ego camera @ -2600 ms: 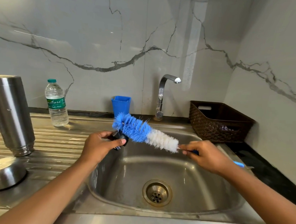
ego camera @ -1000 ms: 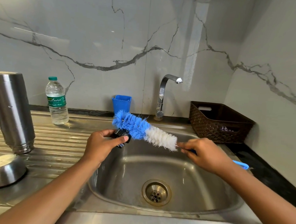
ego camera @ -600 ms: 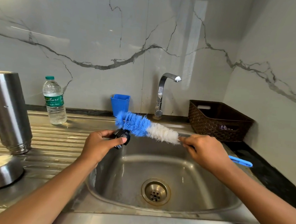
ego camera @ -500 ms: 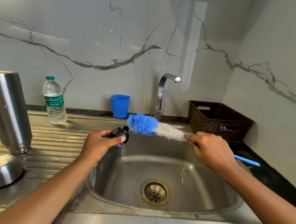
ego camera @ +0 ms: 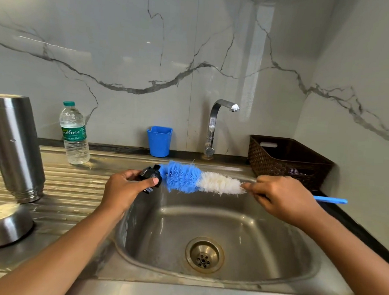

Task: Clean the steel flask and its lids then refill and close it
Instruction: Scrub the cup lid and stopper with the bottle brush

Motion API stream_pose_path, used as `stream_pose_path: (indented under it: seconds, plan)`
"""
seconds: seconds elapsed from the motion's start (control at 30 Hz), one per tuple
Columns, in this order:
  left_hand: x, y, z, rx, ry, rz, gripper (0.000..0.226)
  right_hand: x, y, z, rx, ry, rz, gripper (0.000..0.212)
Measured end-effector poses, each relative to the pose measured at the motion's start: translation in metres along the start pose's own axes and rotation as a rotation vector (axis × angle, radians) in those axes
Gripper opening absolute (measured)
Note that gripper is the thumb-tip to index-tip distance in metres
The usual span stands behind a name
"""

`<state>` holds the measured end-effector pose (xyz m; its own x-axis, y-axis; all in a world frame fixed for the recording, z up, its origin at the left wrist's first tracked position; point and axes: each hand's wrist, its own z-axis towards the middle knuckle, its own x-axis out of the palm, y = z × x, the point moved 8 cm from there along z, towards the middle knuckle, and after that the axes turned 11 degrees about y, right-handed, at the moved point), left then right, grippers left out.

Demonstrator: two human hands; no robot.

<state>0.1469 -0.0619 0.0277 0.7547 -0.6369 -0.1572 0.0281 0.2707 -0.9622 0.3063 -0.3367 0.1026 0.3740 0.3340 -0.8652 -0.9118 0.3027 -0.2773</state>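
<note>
My left hand [ego camera: 123, 188] grips a small black inner lid [ego camera: 150, 175] over the left rim of the sink [ego camera: 260, 284]. My right hand [ego camera: 283, 199] holds the blue handle of a bottle brush [ego camera: 196, 181], whose blue bristle tip touches the lid. The steel flask [ego camera: 15, 147] stands upside down on the ribbed drainboard at the far left. A steel cup lid [ego camera: 4, 224] lies upside down in front of it.
A water bottle [ego camera: 74, 134] stands at the back of the drainboard. A blue cup [ego camera: 159, 141] and the tap [ego camera: 215, 126] are behind the sink. A brown basket [ego camera: 285, 161] sits at the right against the wall.
The brush pulled away to the right of the black lid half a second ago. Now its blue tip is back against the lid. My left hand has stayed put.
</note>
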Motion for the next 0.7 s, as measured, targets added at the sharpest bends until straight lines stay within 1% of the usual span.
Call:
stream_pose_path:
  seconds: [0.1,0.17,0.23,0.3,0.33,0.4,0.43,0.5,0.53,0.63,0.7]
  plan:
    - [0.013,-0.005,-0.002,0.02,0.049,0.077,0.031,0.012,0.008,0.002,0.068,0.011,0.004,0.037]
    - [0.014,-0.006,-0.002,0.031,0.049,0.102,0.037,0.014,0.009,0.002,0.103,-0.011,-0.004,0.035]
    - [0.006,-0.005,0.0,0.031,0.019,0.094,0.047,0.006,-0.006,-0.002,0.196,-0.073,0.025,0.03]
    - [0.0,-0.004,0.002,0.031,-0.004,0.089,0.048,0.0,-0.021,-0.007,0.279,-0.115,0.077,0.029]
    - [-0.001,-0.004,0.001,0.033,-0.007,0.09,0.048,-0.001,-0.022,-0.008,0.275,-0.125,0.107,0.029]
    - [0.002,-0.004,0.001,0.033,-0.003,0.101,0.048,0.002,-0.007,-0.003,0.19,-0.104,0.114,0.028]
    - [0.005,-0.004,0.0,0.037,0.003,0.113,0.046,0.009,0.005,0.0,0.149,-0.054,0.105,0.027]
    - [0.008,-0.006,-0.001,0.053,0.011,0.14,0.039,0.023,0.018,0.007,0.133,0.055,0.116,0.027]
    - [0.008,-0.006,0.0,0.062,0.007,0.148,0.037,0.026,0.02,0.008,0.126,0.073,0.117,0.027]
    - [0.002,-0.007,0.001,0.07,-0.026,0.147,0.036,0.012,0.016,0.005,0.071,-0.042,0.053,0.026]
    - [0.004,-0.008,0.0,0.08,-0.018,0.151,0.035,0.008,0.013,0.003,0.062,-0.071,0.024,0.027]
